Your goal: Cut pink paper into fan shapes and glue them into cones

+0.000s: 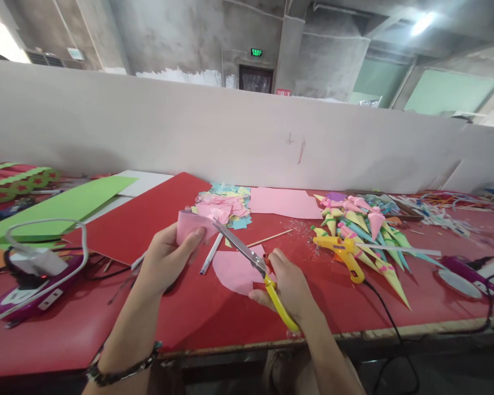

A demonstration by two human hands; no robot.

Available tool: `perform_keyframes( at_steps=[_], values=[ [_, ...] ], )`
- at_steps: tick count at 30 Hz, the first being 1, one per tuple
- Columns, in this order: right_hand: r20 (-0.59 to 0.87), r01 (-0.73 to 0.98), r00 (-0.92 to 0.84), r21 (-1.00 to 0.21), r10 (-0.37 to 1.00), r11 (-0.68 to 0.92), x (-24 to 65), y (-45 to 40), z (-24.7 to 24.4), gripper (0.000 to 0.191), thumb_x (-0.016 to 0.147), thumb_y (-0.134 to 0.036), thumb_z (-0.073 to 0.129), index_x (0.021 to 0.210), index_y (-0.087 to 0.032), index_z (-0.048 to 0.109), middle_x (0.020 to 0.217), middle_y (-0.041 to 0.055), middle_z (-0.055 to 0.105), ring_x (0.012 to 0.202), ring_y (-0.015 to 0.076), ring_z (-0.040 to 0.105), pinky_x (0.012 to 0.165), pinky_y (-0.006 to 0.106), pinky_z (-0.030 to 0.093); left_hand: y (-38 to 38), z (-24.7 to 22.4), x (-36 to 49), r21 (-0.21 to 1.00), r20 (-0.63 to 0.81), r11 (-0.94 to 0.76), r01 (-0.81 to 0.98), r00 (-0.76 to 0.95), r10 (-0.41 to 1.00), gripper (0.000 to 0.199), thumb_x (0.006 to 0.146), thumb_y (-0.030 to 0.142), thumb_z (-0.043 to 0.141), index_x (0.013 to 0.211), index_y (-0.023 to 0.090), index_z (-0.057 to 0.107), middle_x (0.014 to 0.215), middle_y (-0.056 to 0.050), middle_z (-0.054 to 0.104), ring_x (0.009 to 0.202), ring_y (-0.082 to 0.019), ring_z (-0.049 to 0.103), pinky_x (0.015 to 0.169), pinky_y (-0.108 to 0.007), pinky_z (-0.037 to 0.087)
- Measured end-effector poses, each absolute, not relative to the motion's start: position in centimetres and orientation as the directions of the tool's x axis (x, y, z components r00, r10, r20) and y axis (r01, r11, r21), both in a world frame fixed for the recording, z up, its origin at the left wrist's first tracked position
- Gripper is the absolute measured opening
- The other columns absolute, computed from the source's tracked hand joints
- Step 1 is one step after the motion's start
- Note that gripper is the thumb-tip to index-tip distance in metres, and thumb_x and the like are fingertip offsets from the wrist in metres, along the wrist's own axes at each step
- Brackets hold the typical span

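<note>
Between the thumb and fingers of my left hand (170,255) is a piece of pink paper (191,225), curved or folded and raised above the table. My right hand (286,285) grips a pair of scissors (245,249) with yellow and red handles. The blades point up and left, their tips at the right edge of the pink paper. Beneath the scissors lies a larger rounded pink sheet (234,271) on the red tabletop. A white marker (211,254) rests to its left, and a thin wooden stick (270,237) lies behind it.
Paper scraps (224,206) are heaped behind my hands, beside a flat pink sheet (286,202). A yellow glue gun (341,255) lies right, by several paper cones (376,225). Red card (148,219), green card (61,211) and a purple power strip (51,288) occupy the left.
</note>
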State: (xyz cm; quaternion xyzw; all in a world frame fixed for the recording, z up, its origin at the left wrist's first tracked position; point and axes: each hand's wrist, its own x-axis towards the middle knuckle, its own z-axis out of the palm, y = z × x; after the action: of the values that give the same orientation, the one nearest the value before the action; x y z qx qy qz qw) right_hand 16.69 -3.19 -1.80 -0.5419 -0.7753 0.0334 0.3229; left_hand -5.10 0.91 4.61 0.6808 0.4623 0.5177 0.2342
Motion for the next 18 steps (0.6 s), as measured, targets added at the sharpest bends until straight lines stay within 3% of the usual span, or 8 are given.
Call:
perform_keyframes(
  at_steps=[12,18],
  values=[
    [0.473,0.839,-0.230,-0.346,0.850,0.419,16.63,-3.25,-1.92,0.030,0.070,-0.042,0.056,0.086,-0.021,0.040,0.081,0.0019,0.048,0.064,0.0185,0.052,0.054,0.026,0.034,0.76,4.57,-5.02,0.802,0.443,-0.433,0.411,0.076,0.893,0.034,0.076,0.043,0.051,0.054,0.019,0.042,0.041,0.007,0.036,0.037,-0.007,0.032,0.038,-0.021,0.025],
    [0.445,0.847,-0.225,-0.350,0.867,0.399,16.75,-3.24,-1.69,0.028,0.070,-0.041,0.056,0.081,-0.022,0.038,0.079,0.0014,0.048,0.063,0.0185,0.051,0.053,0.026,0.035,0.90,4.36,-4.81,0.851,0.438,-0.418,0.319,0.009,0.899,0.033,0.074,0.043,0.053,0.054,0.020,0.041,0.042,0.007,0.036,0.037,-0.007,0.031,0.037,-0.021,0.024]
  ],
)
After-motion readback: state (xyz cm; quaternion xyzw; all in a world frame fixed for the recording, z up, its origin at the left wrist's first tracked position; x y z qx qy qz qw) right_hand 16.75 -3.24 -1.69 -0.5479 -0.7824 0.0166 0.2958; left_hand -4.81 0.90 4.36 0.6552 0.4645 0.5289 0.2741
